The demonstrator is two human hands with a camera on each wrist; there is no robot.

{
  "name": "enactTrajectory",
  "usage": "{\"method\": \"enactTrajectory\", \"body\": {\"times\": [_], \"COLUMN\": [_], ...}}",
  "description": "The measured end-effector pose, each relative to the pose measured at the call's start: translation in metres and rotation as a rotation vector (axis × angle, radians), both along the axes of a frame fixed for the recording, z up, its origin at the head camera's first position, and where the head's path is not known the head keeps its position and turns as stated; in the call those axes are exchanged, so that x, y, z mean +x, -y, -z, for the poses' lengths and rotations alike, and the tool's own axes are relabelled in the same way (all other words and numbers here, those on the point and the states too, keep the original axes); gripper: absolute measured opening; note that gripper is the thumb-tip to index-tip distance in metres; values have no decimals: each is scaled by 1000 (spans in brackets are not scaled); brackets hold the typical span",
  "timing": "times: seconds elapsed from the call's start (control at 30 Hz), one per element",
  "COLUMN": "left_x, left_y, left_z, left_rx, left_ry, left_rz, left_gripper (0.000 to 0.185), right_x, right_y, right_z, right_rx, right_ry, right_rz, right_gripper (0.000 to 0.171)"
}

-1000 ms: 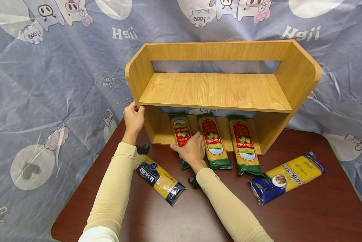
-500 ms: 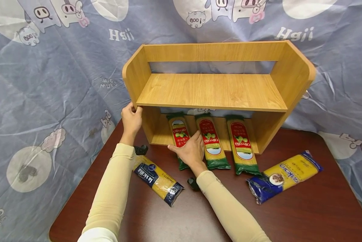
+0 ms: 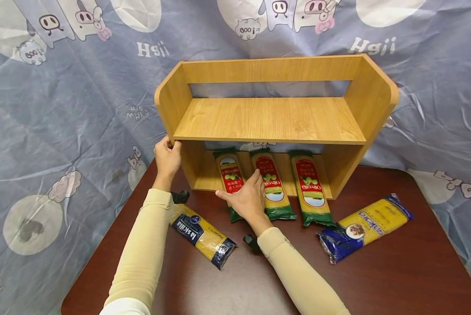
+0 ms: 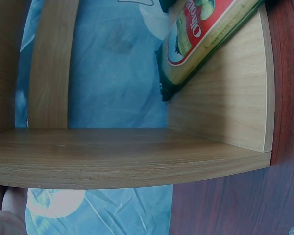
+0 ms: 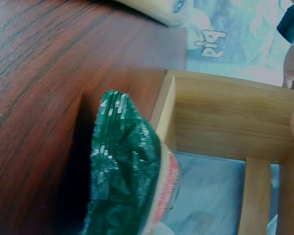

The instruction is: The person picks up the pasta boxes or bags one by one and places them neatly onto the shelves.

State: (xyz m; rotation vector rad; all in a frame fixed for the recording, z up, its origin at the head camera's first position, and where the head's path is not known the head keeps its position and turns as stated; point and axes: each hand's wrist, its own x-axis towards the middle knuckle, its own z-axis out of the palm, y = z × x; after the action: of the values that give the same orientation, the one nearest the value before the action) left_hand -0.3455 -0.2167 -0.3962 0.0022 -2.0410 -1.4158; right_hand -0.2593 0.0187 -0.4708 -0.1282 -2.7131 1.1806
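Note:
My left hand (image 3: 166, 159) grips the left side panel (image 3: 173, 98) of a two-tier wooden shelf, thumb at its front edge. In the left wrist view, fingers (image 4: 12, 205) show beyond that panel. My right hand (image 3: 249, 197) is over the leftmost green-ended spaghetti pack (image 3: 229, 173), thumb spread to the left and fingers reaching toward the shelf. It covers part of this pack. In the right wrist view, the pack's green end (image 5: 122, 161) juts past the shelf's bottom board. A middle spaghetti pack (image 3: 275, 194) and a right one (image 3: 312, 188) lean alongside in the lower tier.
A blue-and-yellow spaghetti pack (image 3: 202, 236) lies on the dark red table (image 3: 259, 280) near my left forearm. Another blue-and-yellow pasta pack (image 3: 365, 227) lies right of the shelf. A patterned cloth (image 3: 82, 131) hangs behind. The shelf's upper board (image 3: 271, 120) overhangs the packs.
The head view has shifted slightly, so the shelf and packs appear farther left. Both hands keep nearly the same places, the left on the side panel and the right over the leftmost pack.

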Motion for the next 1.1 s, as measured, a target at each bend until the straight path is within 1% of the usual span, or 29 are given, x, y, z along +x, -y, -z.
{"method": "enactTrajectory", "body": {"times": [0.3,0.47,0.7,0.93,1.1], "left_x": [1,2,2,2,3], "left_y": [0,0,-1,0,-1], "left_z": [-1,-2,-2,-2,-2], "left_rx": [-27,-17,2,10,23], "left_ry": [4,8,17,17,14], "left_rz": [-18,-20,-16,-7,-1], "left_gripper": [14,14,16,17,15], "right_x": [16,25,39,56,68], "right_y": [-3,-4,-6,-3,0], "right_z": [-17,-26,-37,-44,-46], "right_rx": [-28,-23,-58,-72,-43], "right_ry": [-26,-39,-39,-71,-95], "right_rz": [-30,-48,-87,-111,-116], "right_gripper": [152,153,152,149,148]}}
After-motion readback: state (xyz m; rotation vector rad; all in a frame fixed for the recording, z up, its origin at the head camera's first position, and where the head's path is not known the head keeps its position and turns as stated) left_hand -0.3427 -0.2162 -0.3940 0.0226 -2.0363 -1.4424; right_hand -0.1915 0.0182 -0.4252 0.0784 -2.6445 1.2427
